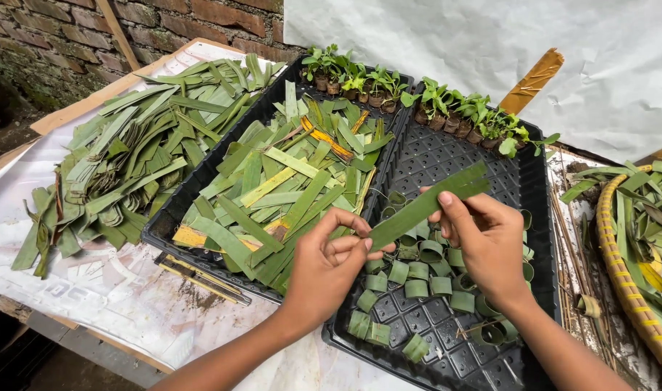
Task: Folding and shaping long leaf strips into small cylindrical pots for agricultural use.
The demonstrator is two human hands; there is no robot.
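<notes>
A long green leaf strip (425,204) is held between both hands above the right black tray (461,152). My left hand (331,261) pinches the strip's lower end. My right hand (479,235) grips its middle, with the thumb pressed on top. Below the hands, several green leaf strips rolled into small rings (411,279) lie in that tray. A row of small seedlings (468,112) in leaf rings stands along the tray's far edge.
The left black tray (200,177) is full of cut leaf strips (287,181), with more seedlings (353,76) at its back. A loose pile of leaves (128,152) lies left on a white sheet. A woven basket (624,279) with leaves sits right. A brick wall is behind.
</notes>
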